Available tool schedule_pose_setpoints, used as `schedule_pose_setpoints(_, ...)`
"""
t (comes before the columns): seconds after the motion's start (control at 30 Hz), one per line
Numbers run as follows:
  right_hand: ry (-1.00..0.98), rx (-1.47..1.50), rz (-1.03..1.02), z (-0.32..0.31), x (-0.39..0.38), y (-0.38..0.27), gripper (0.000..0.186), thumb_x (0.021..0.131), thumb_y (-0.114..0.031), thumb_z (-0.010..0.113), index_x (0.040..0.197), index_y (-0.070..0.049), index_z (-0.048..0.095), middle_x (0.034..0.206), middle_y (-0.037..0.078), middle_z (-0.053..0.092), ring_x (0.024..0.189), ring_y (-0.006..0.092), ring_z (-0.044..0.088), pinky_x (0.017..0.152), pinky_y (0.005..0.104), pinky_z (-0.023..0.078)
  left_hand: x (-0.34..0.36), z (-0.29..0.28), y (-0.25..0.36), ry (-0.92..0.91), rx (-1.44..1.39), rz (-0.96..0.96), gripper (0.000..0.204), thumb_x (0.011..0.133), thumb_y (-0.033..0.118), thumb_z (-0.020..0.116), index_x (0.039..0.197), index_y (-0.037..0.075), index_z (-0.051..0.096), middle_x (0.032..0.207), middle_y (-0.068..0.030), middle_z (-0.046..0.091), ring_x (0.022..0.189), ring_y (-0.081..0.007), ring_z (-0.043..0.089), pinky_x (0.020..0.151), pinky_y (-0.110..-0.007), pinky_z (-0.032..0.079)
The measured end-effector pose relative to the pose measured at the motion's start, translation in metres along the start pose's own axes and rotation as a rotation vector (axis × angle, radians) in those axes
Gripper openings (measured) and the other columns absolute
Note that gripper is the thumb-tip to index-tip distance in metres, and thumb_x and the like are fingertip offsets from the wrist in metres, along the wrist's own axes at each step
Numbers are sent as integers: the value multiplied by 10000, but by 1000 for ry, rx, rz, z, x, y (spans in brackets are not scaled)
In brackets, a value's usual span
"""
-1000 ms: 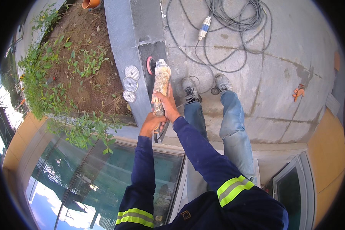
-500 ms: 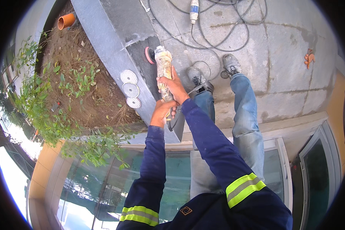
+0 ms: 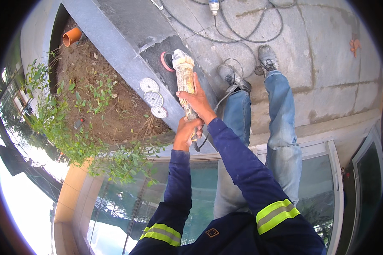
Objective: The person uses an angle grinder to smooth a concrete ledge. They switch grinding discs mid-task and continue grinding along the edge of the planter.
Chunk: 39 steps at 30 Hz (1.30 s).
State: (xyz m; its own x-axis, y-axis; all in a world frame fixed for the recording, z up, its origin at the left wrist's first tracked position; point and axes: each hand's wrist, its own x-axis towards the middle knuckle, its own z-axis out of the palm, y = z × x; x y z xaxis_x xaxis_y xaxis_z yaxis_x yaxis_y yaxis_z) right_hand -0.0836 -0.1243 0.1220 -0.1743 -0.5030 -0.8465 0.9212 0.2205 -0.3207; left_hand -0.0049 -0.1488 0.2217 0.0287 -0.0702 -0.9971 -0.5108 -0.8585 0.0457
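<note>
Both my hands hold a dusty, pale yellow angle grinder [image 3: 184, 78], its head pointing away from me. My right hand [image 3: 198, 100] wraps the middle of its body. Lower down, my left hand [image 3: 185, 133] grips the rear end, near where the cord comes out. On the grinder's head is a round pad with a pink-red rim [image 3: 164, 61], held tilted over the dark part of the grey stone ledge [image 3: 115, 40]; whether it touches the stone cannot be told. Several round white polishing pads [image 3: 153, 99] lie in a row on the ledge, left of the tool.
Left of the ledge is a soil bed with leafy plants [image 3: 100, 91] and an orange pipe [image 3: 72, 37]. A dark cable [image 3: 251, 41] with a blue-and-white connector [image 3: 214, 7] loops over the paving near my shoes [image 3: 267, 57]. An orange-brown glove-like object [image 3: 354, 45] lies far right. Glass panels [image 3: 157, 195] stand below.
My view has turned and shifted slightly, so the surroundings sit differently in the picture. Both hands keep their grip on the angle grinder, whose pad stays over nearly the same spot.
</note>
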Motion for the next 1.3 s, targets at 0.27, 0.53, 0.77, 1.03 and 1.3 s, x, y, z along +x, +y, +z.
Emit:
schedule_pose_setpoints(0.27, -7, -14, 47, -14, -26, -7, 1145, 815, -81, 818, 1689, -18, 80, 1355, 149, 613, 1030, 183, 644, 841, 295, 539, -6, 8, -32, 31, -46, -36, 97, 832, 25, 670, 914, 1, 624, 669, -61, 581, 468, -161, 534, 428, -330, 424)
schedule_pose_setpoints(0.53, 35, 28, 144, -34, -69, 15, 1118, 831, -61, 808, 1691, -33, 95, 1351, 141, 612, 1007, 166, 638, 826, 292, 536, -30, 12, -75, 14, -61, -91, 86, 831, 38, 678, 898, 8, 631, 669, -58, 583, 475, -160, 535, 438, -316, 402)
schedule_pose_setpoints(0.77, 26, 21, 99, -24, -63, 12, 1126, 824, -62, 807, 1690, -27, 89, 1259, 126, 651, 925, 167, 650, 775, 292, 539, -31, 8, -62, 18, -47, -67, 80, 847, 48, 687, 894, 21, 628, 664, -53, 583, 473, -150, 542, 422, -312, 410)
schedule_pose_setpoints(1.03, -37, -83, -13, 16, 1, -28, 1175, 787, -124, 837, 1694, -38, 95, 1281, 149, 647, 970, 179, 652, 798, 297, 539, -5, -2, 14, -26, -36, 79, 82, 829, 25, 664, 901, 9, 630, 661, -59, 580, 460, -151, 535, 414, -311, 417)
schedule_pose_setpoints(1.3, 28, -87, 114, -11, -31, -6, 1149, 800, -69, 823, 1695, -52, 103, 1267, 138, 652, 944, 180, 659, 789, 296, 543, -14, 6, -31, -15, -97, -40, 78, 845, 42, 689, 892, 13, 634, 663, -57, 583, 467, -156, 541, 425, -322, 419)
